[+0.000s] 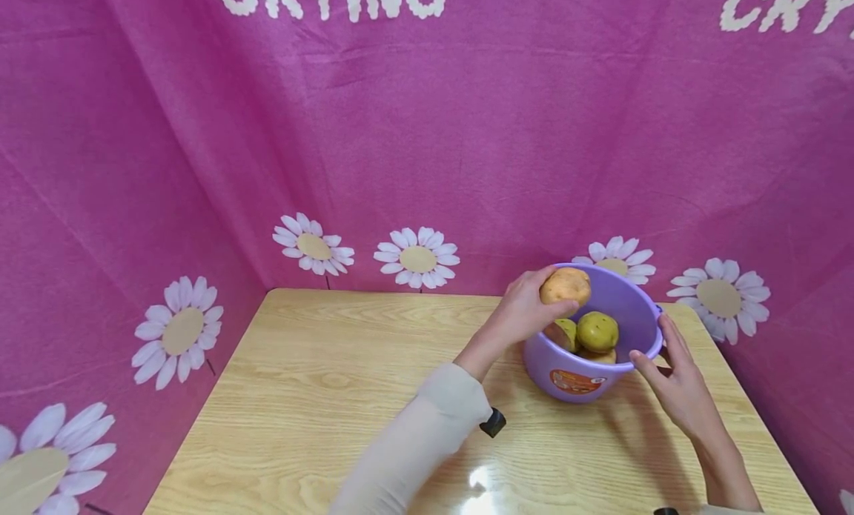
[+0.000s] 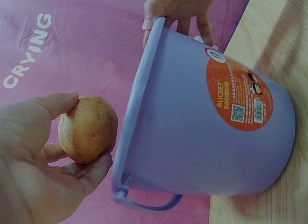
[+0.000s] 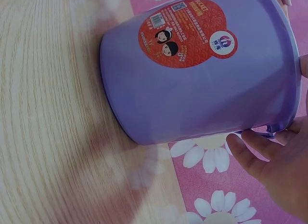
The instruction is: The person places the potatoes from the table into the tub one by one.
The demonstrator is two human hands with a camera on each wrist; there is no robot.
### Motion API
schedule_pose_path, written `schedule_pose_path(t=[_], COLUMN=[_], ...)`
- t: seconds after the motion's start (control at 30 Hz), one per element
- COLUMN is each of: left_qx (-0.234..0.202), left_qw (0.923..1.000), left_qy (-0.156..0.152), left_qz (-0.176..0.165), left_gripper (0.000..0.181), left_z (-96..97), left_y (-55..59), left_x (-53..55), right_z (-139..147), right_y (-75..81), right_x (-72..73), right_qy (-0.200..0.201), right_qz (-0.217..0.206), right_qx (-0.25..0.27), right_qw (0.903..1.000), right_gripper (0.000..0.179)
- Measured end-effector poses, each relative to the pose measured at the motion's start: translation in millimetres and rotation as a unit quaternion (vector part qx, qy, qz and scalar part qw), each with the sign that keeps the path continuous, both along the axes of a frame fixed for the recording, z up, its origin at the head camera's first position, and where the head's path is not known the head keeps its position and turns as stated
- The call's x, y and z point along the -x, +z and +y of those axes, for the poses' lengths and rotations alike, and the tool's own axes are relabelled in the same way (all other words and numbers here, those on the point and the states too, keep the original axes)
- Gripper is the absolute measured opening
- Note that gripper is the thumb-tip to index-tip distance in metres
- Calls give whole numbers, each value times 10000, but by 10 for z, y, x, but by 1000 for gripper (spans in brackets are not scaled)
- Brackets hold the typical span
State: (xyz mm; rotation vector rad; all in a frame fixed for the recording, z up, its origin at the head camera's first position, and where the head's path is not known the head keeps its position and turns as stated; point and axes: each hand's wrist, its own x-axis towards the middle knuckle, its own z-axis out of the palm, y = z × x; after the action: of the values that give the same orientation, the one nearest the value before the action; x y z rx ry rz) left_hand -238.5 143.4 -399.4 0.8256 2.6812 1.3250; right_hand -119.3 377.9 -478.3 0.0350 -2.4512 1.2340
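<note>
A purple plastic bucket (image 1: 567,378) with an orange-red label stands on the table. Just above its left rim, my left hand (image 1: 523,307) holds a tan potato (image 1: 565,287) between thumb and fingers; the left wrist view shows the potato (image 2: 89,129) close to the rim. My right hand (image 1: 683,393) grips the bucket's right rim, thumb over the edge and fingers outside by the handle mount. Inside lie round yellow-green pieces (image 1: 597,332), a brownish one (image 1: 557,337) and a tan one (image 1: 600,356), partly covered by each other.
The light wood table (image 1: 320,396) runs to a pink cloth backdrop (image 1: 467,152) with white daisies behind and at both sides. A bucket handle (image 2: 154,204) hangs at the bucket's side in the left wrist view.
</note>
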Motion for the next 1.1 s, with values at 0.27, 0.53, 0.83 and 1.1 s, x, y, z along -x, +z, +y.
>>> schedule_pose_path(t=[0.27,0.53,0.83,1.1], left_qx=[-5,-16,-103,-276], left_qw=[10000,9999,9995,9957], left_qy=[34,101,166,204], left_qz=[8,135,239,864], left_gripper=[66,65,56,48], left_z=[138,186,177,93], left_y=[-80,-162,-197,-234], left_x=[17,33,19,9], right_z=[-16,-23,-23,-27], right_y=[-18,-37,-33,3], right_x=[-3,-2,-1,-9], right_qy=[51,62,39,-29], right_qz=[-14,27,18,79], right_qx=[58,48,28,-40], right_qw=[10000,10000,10000,10000], right_gripper=[75,75,75,75])
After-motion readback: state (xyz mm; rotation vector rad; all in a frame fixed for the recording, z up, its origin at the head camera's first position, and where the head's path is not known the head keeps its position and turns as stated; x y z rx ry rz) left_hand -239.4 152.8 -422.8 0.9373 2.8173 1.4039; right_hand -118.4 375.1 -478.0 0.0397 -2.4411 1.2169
